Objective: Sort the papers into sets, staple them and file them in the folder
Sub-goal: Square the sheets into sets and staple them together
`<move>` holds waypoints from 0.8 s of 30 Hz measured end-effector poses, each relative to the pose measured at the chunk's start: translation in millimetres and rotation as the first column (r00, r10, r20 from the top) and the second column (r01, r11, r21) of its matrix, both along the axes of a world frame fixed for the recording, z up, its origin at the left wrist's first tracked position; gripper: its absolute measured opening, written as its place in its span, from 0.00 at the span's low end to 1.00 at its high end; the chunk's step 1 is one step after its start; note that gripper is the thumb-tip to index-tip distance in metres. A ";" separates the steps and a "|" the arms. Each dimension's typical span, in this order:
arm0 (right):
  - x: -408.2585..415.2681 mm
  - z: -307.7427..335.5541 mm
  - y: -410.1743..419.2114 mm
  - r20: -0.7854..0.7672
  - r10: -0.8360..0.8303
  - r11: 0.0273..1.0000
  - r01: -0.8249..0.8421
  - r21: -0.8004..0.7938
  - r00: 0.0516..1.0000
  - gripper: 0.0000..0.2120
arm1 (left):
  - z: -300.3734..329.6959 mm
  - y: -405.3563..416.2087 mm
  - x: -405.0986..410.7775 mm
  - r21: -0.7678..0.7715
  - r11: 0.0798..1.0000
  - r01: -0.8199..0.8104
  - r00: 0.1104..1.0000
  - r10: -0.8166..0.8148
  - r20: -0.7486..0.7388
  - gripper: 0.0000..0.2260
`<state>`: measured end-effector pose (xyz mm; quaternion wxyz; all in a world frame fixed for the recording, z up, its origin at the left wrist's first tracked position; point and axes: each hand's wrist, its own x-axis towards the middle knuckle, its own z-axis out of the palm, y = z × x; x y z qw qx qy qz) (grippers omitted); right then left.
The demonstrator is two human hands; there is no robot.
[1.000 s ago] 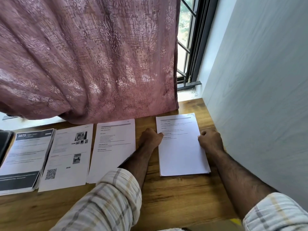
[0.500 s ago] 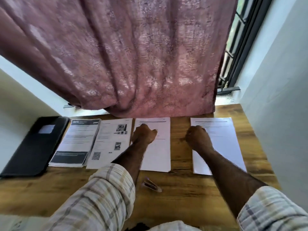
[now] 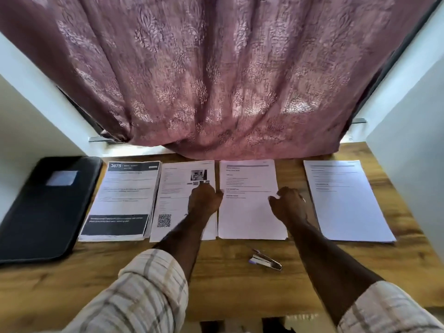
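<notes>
- Papers are laid out in four stacks along the far edge of a wooden desk (image 3: 216, 282), below a hanging mauve curtain (image 3: 216, 75).
- At the far left a black folder (image 3: 45, 207) is seen lying closed and flat, just beside the first stack.
- The first stack (image 3: 120, 200) is topped by a sheet with a dark header reading "3675" and a dark band near its bottom edge.
- The second stack (image 3: 173, 200), touching the first, is marked by small photographs near the top and a square code near the bottom.
- The third stack (image 3: 247, 212), just beside the second, is headed by lines of text only.
- The fourth stack (image 3: 346, 200) is set well apart to the right, near a pale wall.
- The left hand (image 3: 204, 200) is rested on the right part of the second stack, knuckles up and fingers curled under; whether a sheet is pinched cannot be told.
- The right hand (image 3: 288, 205) is placed at the right edge of the third stack, fingers loosely bent with the thumb spread over the page; nothing is seen gripped.
- A small metal stapler (image 3: 265, 260) is left on bare wood in front of the third stack, between the two forearms.
- Rolled checked sleeves are shown at the bottom of the view.
</notes>
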<state>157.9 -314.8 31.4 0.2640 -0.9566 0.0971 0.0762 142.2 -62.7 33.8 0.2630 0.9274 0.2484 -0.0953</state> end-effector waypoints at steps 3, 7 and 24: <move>1.2 -11.9 3.3 -0.123 -0.119 0.993 0.114 -0.043 0.985 0.18 | -9.5 5.0 6.0 -0.032 0.999 -0.009 1.000 0.008 -0.022 0.26; 8.2 -19.8 9.9 -0.156 -0.182 0.983 0.177 -0.043 0.971 0.22 | -17.9 6.3 15.8 -0.072 0.997 -0.011 0.998 0.007 -0.064 0.27; -76.0 -2.6 18.0 -0.312 0.858 0.326 -0.901 -0.285 0.409 0.33 | -3.8 -15.7 7.4 0.014 0.995 -0.100 0.995 0.100 -0.024 0.26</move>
